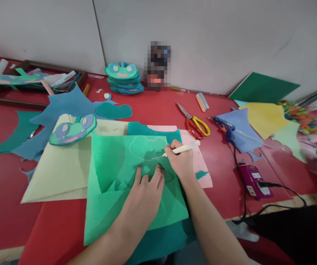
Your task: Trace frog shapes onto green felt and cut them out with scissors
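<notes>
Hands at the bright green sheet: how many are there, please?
2: left hand resting on the sheet; right hand holding a white pen at the drawn outline.

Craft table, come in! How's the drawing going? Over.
Right hand gripping white pen, tip at cloud outline. Left hand resting on green sheet. Scissors off to the side, apart from sheet.

Matt, felt-like green sheet [110, 162]
</notes>
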Demonstrator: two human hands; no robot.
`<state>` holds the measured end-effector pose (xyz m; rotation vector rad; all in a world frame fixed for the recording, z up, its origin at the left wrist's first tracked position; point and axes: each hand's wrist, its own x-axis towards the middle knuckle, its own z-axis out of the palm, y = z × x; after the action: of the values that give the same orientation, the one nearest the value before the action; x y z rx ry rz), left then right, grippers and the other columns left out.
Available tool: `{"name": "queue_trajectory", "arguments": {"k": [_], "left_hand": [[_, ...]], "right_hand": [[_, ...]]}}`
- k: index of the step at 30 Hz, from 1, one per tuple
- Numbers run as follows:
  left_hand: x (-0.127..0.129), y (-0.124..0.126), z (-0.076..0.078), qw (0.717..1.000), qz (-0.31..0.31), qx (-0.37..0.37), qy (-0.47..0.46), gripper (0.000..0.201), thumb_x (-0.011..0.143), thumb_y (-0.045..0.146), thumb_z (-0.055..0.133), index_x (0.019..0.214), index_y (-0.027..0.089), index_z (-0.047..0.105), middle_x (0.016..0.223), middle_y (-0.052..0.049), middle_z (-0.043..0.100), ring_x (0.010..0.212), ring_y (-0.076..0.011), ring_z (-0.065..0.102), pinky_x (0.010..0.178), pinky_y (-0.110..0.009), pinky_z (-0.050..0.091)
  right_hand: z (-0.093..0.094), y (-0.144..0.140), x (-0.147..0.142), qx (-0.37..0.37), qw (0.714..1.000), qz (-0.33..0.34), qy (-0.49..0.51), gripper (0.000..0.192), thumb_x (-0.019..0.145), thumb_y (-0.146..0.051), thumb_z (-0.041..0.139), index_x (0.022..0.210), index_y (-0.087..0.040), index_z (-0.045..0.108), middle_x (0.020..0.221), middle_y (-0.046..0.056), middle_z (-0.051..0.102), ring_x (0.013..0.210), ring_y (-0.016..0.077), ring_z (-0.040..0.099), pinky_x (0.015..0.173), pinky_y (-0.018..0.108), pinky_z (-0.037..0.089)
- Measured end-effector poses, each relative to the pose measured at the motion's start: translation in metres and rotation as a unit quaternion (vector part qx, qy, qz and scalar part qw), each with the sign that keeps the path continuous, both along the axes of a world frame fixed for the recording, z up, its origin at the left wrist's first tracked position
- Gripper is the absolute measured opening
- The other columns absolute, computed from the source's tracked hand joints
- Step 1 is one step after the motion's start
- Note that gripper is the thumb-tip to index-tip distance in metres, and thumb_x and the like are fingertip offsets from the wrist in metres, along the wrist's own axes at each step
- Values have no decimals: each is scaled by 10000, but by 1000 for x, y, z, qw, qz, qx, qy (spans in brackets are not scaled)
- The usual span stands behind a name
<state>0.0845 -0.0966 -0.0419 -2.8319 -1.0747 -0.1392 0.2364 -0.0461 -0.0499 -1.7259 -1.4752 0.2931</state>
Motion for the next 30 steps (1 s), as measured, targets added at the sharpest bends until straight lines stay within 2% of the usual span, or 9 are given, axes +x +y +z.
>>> {"name": "queue_trajectory", "arguments": {"k": [5, 9, 17, 19, 30], "left_hand": [[1, 1, 1, 1000, -1, 9, -3, 545, 752, -17, 308, 1239, 102, 520, 1234, -72, 582, 698, -168, 615, 910, -503, 479], [1, 0, 0, 1000, -1, 6, 4, 548, 755, -16, 305, 1247, 105, 514, 1239, -71, 579, 702, -167, 615, 917, -504, 473], [0, 0, -1, 1000, 0, 6, 7, 563, 757, -11, 305, 1277, 107, 486, 1276, -80, 553, 705, -165, 612, 927, -510, 464], [0, 0, 0, 1000, 0, 5, 8, 563, 758, -10, 301, 1278, 104, 484, 1275, -80, 554, 699, -163, 610, 929, -511, 463], [0, 0, -1, 1000, -1, -4, 0, 550, 764, -2, 309, 1276, 96, 483, 1264, -89, 560, 705, -173, 613, 922, -519, 463]], "right_hand": [[0, 0, 1, -3, 1000, 0, 27, 323, 782, -262, 501, 536, -209, 299, 461, -81, 286, 444, 85, 296, 464, 222, 268], [-1, 0, -1, 4, 1000, 22, -14, 320, 766, -242, 503, 531, -206, 288, 471, -79, 275, 453, 85, 279, 473, 224, 262], [-3, 1, 9, 53, 989, -119, -70, 303, 748, -217, 488, 525, -206, 283, 463, -80, 245, 441, 85, 259, 465, 221, 241], [-3, 1, 10, 50, 988, -132, -67, 299, 751, -224, 488, 528, -206, 289, 465, -80, 251, 443, 87, 263, 467, 220, 246], [-2, 1, 9, 45, 991, -109, -63, 310, 751, -223, 499, 523, -206, 290, 468, -78, 265, 441, 87, 288, 473, 221, 258]]}}
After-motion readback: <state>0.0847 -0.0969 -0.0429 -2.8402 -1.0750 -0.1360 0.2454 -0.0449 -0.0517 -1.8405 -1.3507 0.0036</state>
